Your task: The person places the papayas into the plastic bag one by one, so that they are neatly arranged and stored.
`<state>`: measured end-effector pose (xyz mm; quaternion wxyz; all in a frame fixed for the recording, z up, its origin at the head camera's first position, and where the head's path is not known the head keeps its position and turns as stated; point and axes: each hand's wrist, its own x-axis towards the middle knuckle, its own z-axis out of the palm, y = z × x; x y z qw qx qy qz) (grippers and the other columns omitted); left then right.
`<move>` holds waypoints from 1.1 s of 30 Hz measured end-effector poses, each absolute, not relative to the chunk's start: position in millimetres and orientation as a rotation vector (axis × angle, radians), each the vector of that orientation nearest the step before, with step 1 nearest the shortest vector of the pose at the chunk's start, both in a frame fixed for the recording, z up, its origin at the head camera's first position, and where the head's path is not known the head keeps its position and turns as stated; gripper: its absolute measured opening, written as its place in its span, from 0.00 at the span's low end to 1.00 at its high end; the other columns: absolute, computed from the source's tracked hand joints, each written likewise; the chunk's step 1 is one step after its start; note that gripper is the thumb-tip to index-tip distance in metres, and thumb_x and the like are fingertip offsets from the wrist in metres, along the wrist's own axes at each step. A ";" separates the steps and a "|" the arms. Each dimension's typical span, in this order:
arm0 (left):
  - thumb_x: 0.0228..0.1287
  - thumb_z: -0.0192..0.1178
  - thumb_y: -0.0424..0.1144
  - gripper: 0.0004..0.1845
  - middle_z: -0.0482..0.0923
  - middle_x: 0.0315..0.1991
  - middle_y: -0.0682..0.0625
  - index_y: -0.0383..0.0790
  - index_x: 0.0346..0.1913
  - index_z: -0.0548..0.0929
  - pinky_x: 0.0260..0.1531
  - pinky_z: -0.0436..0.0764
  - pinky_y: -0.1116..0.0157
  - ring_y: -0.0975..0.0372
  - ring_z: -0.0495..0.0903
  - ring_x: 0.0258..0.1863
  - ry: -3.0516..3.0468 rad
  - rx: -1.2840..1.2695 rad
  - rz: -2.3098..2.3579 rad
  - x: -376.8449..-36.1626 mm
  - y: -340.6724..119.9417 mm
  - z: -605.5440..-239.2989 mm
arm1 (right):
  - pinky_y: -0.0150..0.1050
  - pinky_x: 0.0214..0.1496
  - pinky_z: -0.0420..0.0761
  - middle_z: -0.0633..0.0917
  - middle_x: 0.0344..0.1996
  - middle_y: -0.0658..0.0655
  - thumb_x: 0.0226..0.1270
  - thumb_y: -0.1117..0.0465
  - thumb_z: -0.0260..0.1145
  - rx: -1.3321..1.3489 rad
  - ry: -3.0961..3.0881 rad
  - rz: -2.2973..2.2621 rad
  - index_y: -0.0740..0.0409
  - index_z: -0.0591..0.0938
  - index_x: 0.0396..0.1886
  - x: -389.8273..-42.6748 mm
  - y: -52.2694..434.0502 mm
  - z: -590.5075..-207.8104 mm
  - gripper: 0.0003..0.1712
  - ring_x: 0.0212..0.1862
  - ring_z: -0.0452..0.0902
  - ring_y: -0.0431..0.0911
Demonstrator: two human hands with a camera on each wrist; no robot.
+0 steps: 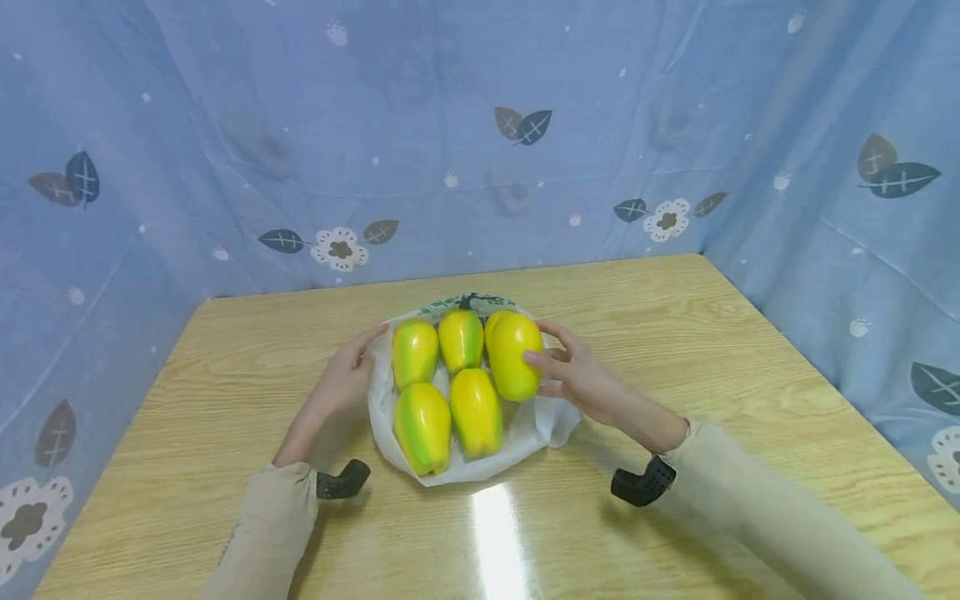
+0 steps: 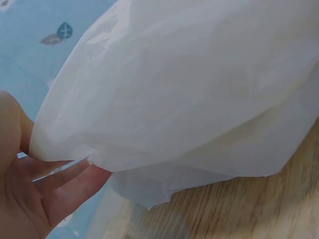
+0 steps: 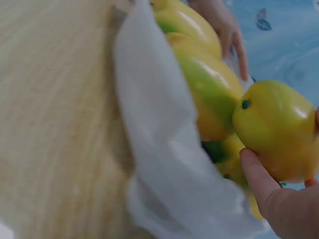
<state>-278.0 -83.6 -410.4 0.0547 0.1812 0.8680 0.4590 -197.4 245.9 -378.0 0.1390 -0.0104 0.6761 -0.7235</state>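
A white plastic bag (image 1: 384, 421) with a green print lies spread on the table, and several glossy yellow-green papayas (image 1: 422, 429) rest in its mouth. At the right side my right hand (image 1: 592, 383) grips one papaya (image 1: 517, 358) between thumb and fingers, above another papaya that it partly covers. The right wrist view shows the held papaya (image 3: 274, 132) with its small green stem. My left hand (image 1: 347, 375) holds the bag's left edge; in the left wrist view the white film (image 2: 164, 89) passes between thumb and fingers (image 2: 79, 189).
The wooden table (image 1: 247, 375) reaches a blue patterned cloth (image 1: 450, 125) behind and at both sides. A bright reflection lies on the tabletop in front of the bag. Black devices (image 1: 643, 482) sit at both wrists, by the beige sleeves.
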 end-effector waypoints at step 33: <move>0.72 0.36 0.30 0.27 0.52 0.72 0.37 0.41 0.73 0.59 0.66 0.52 0.43 0.43 0.49 0.71 2.635 0.535 1.388 -277.1 -82.4 -410.6 | 0.48 0.53 0.78 0.68 0.59 0.71 0.66 0.57 0.65 0.057 2.045 -1.808 0.57 0.53 0.72 -167.8 255.2 -393.5 0.42 0.52 0.76 0.55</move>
